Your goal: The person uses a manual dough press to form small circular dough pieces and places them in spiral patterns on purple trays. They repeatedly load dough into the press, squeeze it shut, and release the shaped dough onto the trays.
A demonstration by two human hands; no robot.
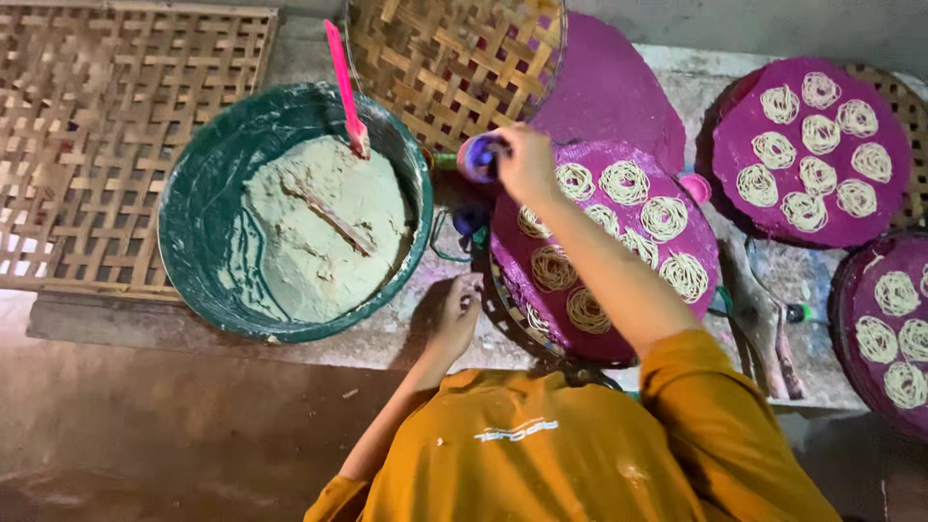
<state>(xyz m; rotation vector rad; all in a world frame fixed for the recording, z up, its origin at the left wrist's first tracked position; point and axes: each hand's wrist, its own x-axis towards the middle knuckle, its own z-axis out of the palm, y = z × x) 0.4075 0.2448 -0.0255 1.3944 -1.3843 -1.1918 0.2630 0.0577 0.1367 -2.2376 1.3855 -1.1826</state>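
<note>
The press (480, 157), a small purple and blue cylinder, sits at the upper left edge of the nearest purple tray (619, 343), just right of the green basin (193, 208). The right hand (527, 162) is wrapped around it, fingers closed on its side. Coils of pale noodle (625, 181) lie in rows across that tray. The left hand (454, 311) rests on the stone slab (387, 338) just beside the tray's left rim, fingers loosely curled and holding nothing.

The basin holds a mound of pale dough (324, 227), with a pink spatula (345, 87) stuck upright in its far side. Behind lie a woven mat (116, 135) and a round woven basket (454, 58). To the right, well apart, are two more trays (812, 155) with coils.
</note>
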